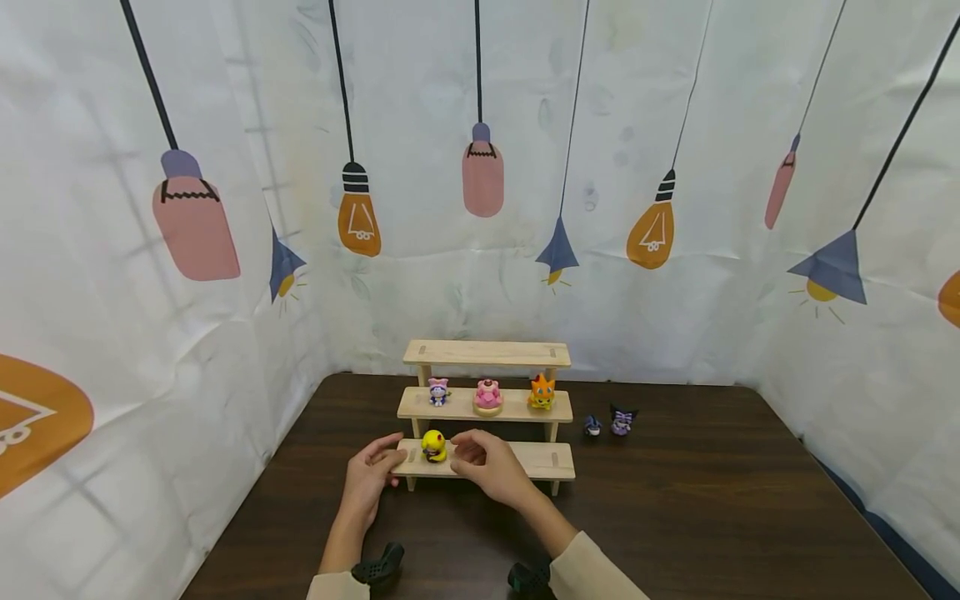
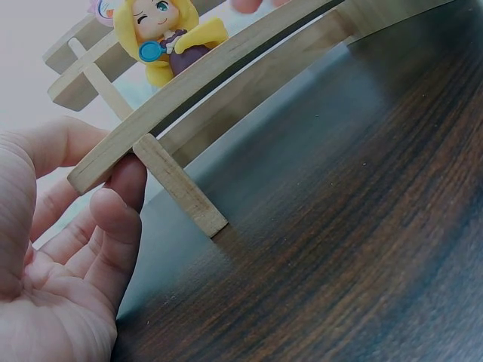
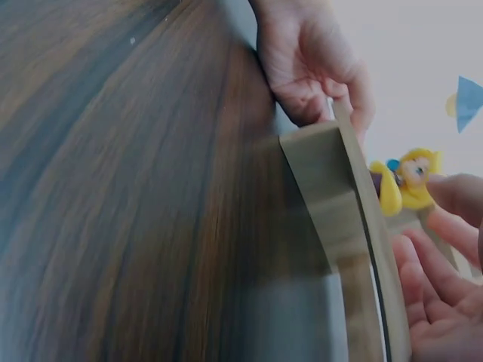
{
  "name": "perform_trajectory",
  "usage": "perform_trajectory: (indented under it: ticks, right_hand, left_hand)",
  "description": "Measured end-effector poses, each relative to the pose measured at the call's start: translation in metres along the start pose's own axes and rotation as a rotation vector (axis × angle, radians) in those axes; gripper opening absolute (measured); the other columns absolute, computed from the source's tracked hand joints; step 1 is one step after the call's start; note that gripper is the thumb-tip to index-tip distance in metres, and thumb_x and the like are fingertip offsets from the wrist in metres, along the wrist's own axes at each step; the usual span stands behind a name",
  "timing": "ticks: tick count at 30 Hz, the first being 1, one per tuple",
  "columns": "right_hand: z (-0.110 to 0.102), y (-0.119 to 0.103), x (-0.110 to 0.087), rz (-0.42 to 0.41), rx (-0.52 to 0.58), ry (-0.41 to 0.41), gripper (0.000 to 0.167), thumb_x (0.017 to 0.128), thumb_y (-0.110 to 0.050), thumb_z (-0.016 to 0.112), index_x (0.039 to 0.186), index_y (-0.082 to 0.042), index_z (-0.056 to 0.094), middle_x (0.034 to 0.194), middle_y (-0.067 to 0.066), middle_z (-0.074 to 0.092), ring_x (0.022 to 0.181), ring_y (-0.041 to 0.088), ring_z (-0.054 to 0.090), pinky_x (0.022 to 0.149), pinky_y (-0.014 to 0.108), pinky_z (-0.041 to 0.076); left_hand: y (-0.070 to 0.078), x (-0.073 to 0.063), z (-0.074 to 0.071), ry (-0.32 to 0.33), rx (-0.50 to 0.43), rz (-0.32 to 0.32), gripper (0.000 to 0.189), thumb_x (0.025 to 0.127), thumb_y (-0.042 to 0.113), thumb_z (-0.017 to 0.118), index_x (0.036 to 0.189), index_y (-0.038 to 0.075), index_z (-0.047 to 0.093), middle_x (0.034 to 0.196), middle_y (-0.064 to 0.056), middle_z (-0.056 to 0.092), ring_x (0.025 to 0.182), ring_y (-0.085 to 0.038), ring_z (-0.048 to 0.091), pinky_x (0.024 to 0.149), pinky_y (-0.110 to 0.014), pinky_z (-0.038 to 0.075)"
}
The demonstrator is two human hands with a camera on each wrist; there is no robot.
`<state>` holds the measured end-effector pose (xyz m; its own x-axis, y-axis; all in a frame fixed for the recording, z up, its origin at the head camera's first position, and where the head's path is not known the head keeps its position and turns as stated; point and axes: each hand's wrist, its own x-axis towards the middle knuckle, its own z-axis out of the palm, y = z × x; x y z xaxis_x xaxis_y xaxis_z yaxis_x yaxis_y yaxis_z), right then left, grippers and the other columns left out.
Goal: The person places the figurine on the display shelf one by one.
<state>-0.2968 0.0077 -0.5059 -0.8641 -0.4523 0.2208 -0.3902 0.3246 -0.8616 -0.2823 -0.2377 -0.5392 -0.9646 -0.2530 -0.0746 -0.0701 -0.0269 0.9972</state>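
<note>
A three-step wooden display stand [image 1: 517, 458] stands on the table. My left hand [image 1: 369, 477] grips the left end of its lowest step, with a fingertip below the board in the left wrist view. On that step, near its left end, sits a yellow-haired figurine [image 1: 433, 447] in a dark purple dress, holding a small blue item [image 2: 153, 51]. My right hand [image 1: 491, 467] is just right of the figurine, fingers loosely bent and holding nothing. From the right wrist view, a fingertip [image 3: 453, 192] overlaps the figurine's head.
On the middle step stand a purple-and-white figurine [image 1: 438, 392], a pink figurine [image 1: 488, 397] and an orange figurine [image 1: 542, 392]. Right of the stand, a small dark blue figurine [image 1: 592, 426] and a purple-black figurine [image 1: 622, 421] rest on the dark wooden table [image 1: 697, 492]. Lamp-printed curtains surround it.
</note>
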Motion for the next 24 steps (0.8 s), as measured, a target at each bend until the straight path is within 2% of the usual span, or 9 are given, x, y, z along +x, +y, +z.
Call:
perform_trajectory:
  ticks: [7, 12, 18, 24]
  right_hand:
    - [-0.024, 0.002, -0.020, 0.007, 0.034, -0.095, 0.025, 0.098, -0.019, 0.070, 0.122, -0.009, 0.070, 0.103, 0.003, 0.072, 0.089, 0.010, 0.063, 0.079, 0.020, 0.053]
    - [-0.045, 0.008, -0.036, 0.005, 0.040, -0.116, 0.028, 0.098, -0.022, 0.070, 0.123, -0.008, 0.070, 0.102, 0.004, 0.072, 0.089, 0.009, 0.065, 0.080, 0.022, 0.055]
    - [-0.076, 0.019, -0.059, 0.001, 0.016, -0.087, 0.029, 0.099, -0.024, 0.068, 0.123, -0.006, 0.070, 0.103, 0.004, 0.071, 0.090, 0.007, 0.065, 0.080, 0.023, 0.056]
    - [-0.112, 0.029, -0.077, 0.026, 0.004, -0.010, 0.025, 0.099, -0.024, 0.069, 0.116, -0.005, 0.071, 0.103, 0.010, 0.071, 0.082, 0.008, 0.064, 0.071, 0.027, 0.058]
  left_hand:
    - [-0.002, 0.002, 0.000, -0.004, -0.001, -0.014, 0.046, 0.096, 0.015, 0.072, 0.140, 0.004, 0.061, 0.098, 0.003, 0.073, 0.073, -0.011, 0.062, 0.059, -0.025, 0.054]
    - [-0.001, 0.000, 0.001, -0.001, 0.005, 0.003, 0.047, 0.095, 0.016, 0.073, 0.139, 0.003, 0.061, 0.097, 0.002, 0.074, 0.073, -0.011, 0.062, 0.059, -0.025, 0.054]
    - [0.000, -0.001, 0.003, 0.001, 0.001, 0.006, 0.045, 0.095, 0.015, 0.072, 0.138, 0.003, 0.062, 0.096, 0.002, 0.074, 0.073, -0.012, 0.062, 0.059, -0.025, 0.054]
    - [0.000, 0.001, 0.001, 0.003, -0.001, 0.007, 0.045, 0.095, 0.014, 0.072, 0.137, 0.002, 0.062, 0.096, 0.002, 0.074, 0.072, -0.012, 0.062, 0.059, -0.025, 0.053]
